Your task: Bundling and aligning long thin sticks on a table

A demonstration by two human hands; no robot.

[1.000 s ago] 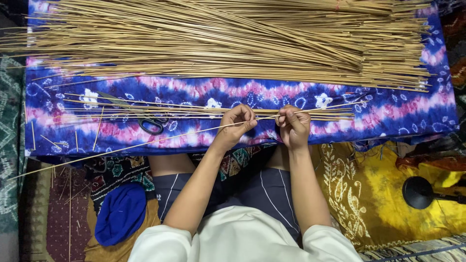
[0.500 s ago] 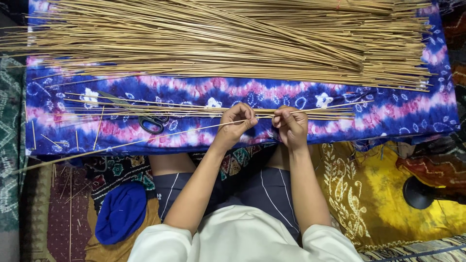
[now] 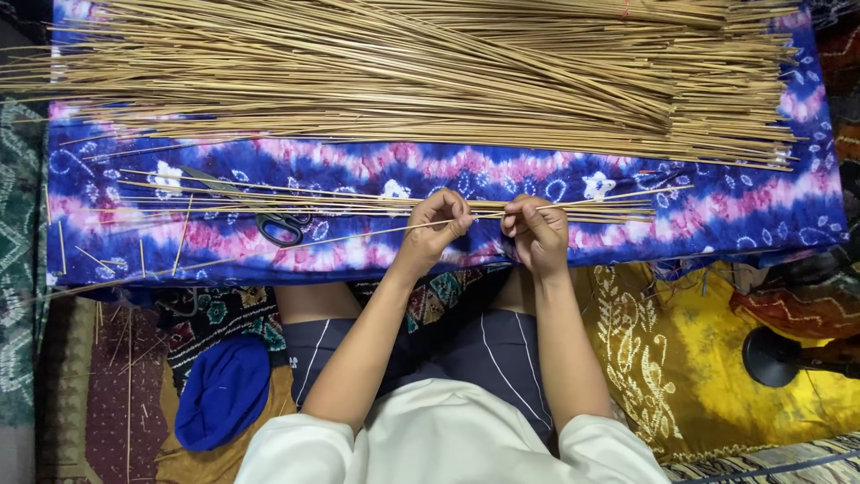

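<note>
Both hands pinch one thin bamboo stick point(image 3: 358, 235): the left hand point(image 3: 439, 224) and the right hand point(image 3: 535, 231) close fingertips on it near the tie-dye cloth's point(image 3: 717, 224) front edge. It looks light, springy and easily snapped, so it is best held near its middle. Black scissors point(image 3: 278, 224) lie left; the big stick pile point(image 3: 403, 81) covers the far edge.

A thin, pale straw-coloured stick point(image 3: 358, 235) is held nearly level, slightly slanted, near the blue tie-dyed cloth's point(image 3: 717, 224) front edge. Its left end is extended past that edge
</note>
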